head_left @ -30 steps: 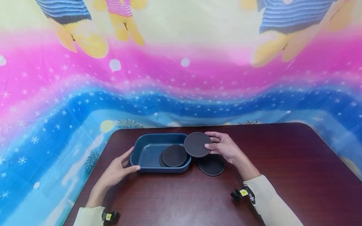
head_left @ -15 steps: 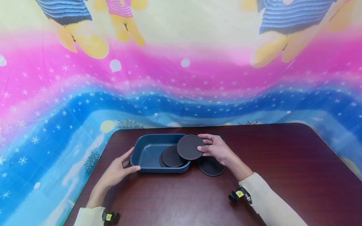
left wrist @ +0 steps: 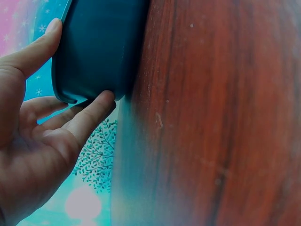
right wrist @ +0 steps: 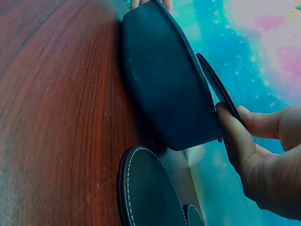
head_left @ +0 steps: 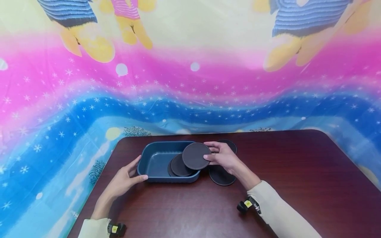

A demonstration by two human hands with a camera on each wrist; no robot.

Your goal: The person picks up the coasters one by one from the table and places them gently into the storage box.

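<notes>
1 disc [head_left: 194, 156] over tray [head_left: 166, 179], edge pinched w/ R hand [head_left: 224, 157]; L hand [head_left: 123, 179] grips tray.

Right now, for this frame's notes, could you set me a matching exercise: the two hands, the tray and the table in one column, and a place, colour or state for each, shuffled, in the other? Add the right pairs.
Column one
1. tray
2. left hand
3. right hand
4. table

Column two
A. reddish brown, wood-grained
B. pinches a disc by its edge
C. dark blue, with other discs lying inside
D. touches the tray's left end

Right pairs
1-C, 2-D, 3-B, 4-A
</notes>
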